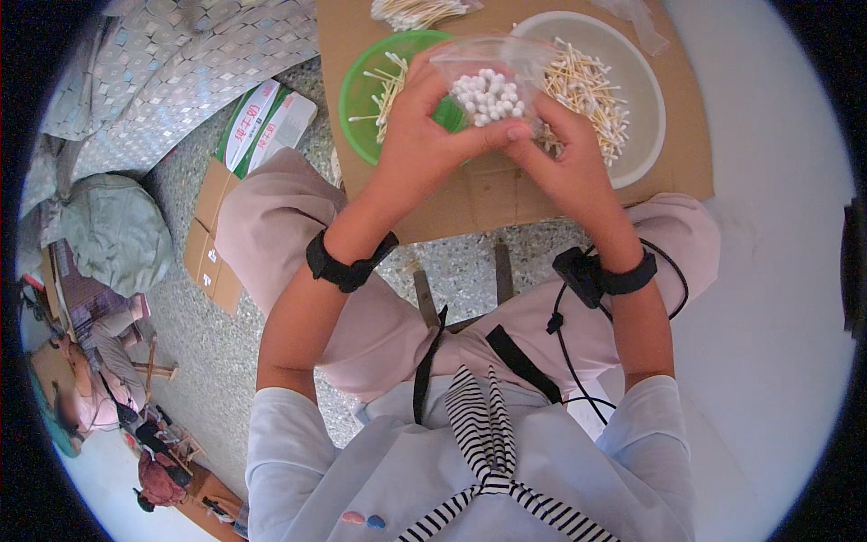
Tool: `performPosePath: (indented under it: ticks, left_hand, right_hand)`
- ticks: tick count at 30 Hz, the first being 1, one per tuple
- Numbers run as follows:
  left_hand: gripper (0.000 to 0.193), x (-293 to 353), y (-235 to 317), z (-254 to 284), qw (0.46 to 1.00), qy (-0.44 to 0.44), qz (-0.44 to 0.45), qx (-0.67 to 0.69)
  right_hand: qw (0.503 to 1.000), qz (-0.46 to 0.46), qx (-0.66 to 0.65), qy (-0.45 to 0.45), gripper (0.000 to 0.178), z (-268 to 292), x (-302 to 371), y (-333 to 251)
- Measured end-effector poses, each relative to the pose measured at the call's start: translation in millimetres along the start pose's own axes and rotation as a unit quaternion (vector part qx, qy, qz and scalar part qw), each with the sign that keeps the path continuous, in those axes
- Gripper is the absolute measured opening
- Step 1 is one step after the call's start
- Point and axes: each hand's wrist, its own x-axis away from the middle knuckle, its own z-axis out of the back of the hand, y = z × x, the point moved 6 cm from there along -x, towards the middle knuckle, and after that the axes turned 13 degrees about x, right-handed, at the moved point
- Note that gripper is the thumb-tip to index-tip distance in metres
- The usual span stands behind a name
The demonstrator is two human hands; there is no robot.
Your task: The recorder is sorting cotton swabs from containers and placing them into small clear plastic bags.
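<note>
Between my two hands is a clear plastic bag of cotton swabs [489, 97], its white tips facing up toward me. My left hand [423, 135] wraps the bag's left side, the thumb lying across its lower edge. On the right side, my right hand [567, 149] grips the bag with its fingers closed round it. Under the left hand sits a green bowl [354, 117] with loose cotton swabs [390, 90] in it. Beside it, partly behind the right hand, a white bowl [652, 99] holds a heap of cotton swabs [587, 95].
The bowls stand on a cardboard-topped table [691, 163]. At its far edge lie a bundle of swabs [420, 11] and an empty plastic bag [643, 27]. A green-and-white carton [266, 126] is on the floor at left. Other people [95, 388] sit at far left.
</note>
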Motion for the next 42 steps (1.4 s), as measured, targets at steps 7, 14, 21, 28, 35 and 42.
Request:
performPosePath:
  ticks: [7,14,21,28,35,42]
  left_hand:
    - [0.051,3,2,2,0.997,0.040,-0.038,0.056]
    - [0.050,0,2,1,0.995,0.013,0.009,0.101]
    - [0.049,-5,13,-1,0.980,0.009,-0.062,0.190]
    - [0.042,-2,10,1,0.997,-0.047,-0.052,0.044]
    - [0.030,-1,16,0,0.998,0.000,-0.061,0.021]
    - [0.038,-1,9,-1,0.998,0.000,-0.032,0.057]
  right_hand:
    - [0.998,-0.013,-0.044,0.046,0.037,1,2,-5]
    - [0.997,0.013,0.015,0.081,0.037,0,0,-4]
    - [0.993,-0.028,-0.076,0.082,0.033,-1,-4,3]
    - [0.990,0.032,-0.099,0.098,0.037,2,-6,-4]
    - [0.997,0.043,-0.015,0.056,0.037,0,-6,-6]
    - [0.997,0.007,-0.028,0.071,0.030,0,-3,-2]
